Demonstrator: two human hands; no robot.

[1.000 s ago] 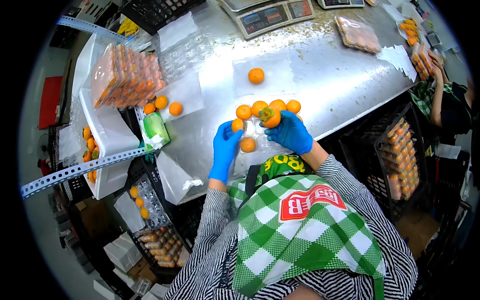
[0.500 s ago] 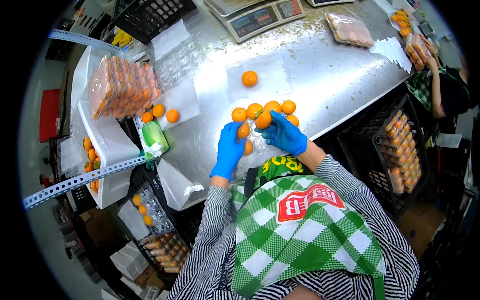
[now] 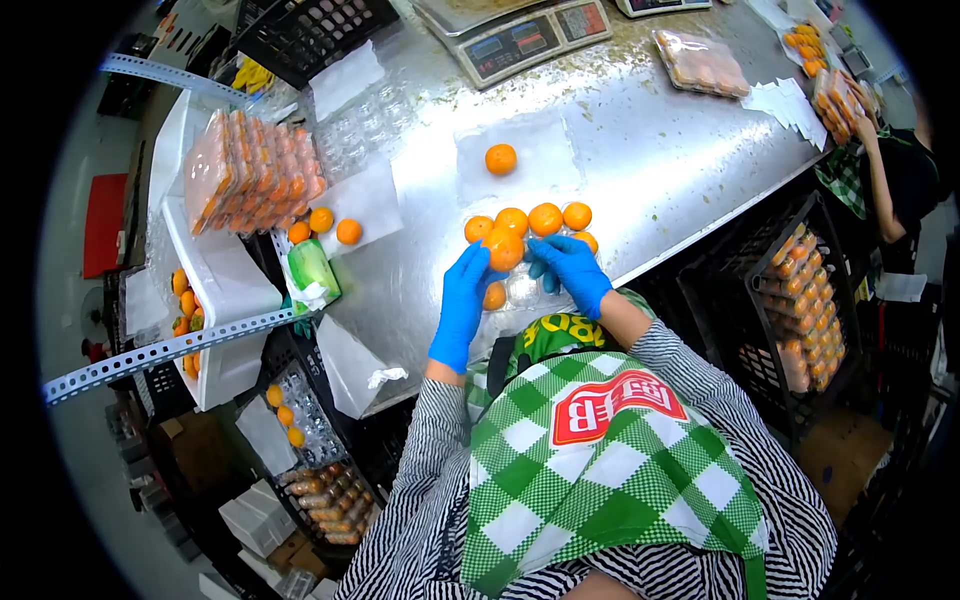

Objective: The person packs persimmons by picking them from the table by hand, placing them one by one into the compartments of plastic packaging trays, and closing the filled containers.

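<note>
Several orange persimmons, one of them at the back (image 3: 545, 219), sit in a clear plastic tray (image 3: 522, 290) on the metal table. My left hand (image 3: 463, 300), in a blue glove, holds a persimmon (image 3: 503, 249) by its left side, above the tray. Beside it on the right, my gloved right hand (image 3: 572, 271) has its fingers bent over the tray; whether anything is between them is hidden. A single persimmon (image 3: 500, 159) lies on a clear sheet (image 3: 540, 180) behind the tray.
Stacked packs of fruit (image 3: 255, 170) stand at the left, near loose persimmons (image 3: 348, 231) and a green packet (image 3: 312, 268). A scale (image 3: 535, 42) is at the back. Another pack (image 3: 701, 64) lies back right. A co-worker's arm (image 3: 880, 180) and a black crate (image 3: 780, 310) are at the right.
The persimmon between my hands has shifted left and turned, its green cap no longer visible. It now rests at my left fingers, with my right fingers apart from it.
</note>
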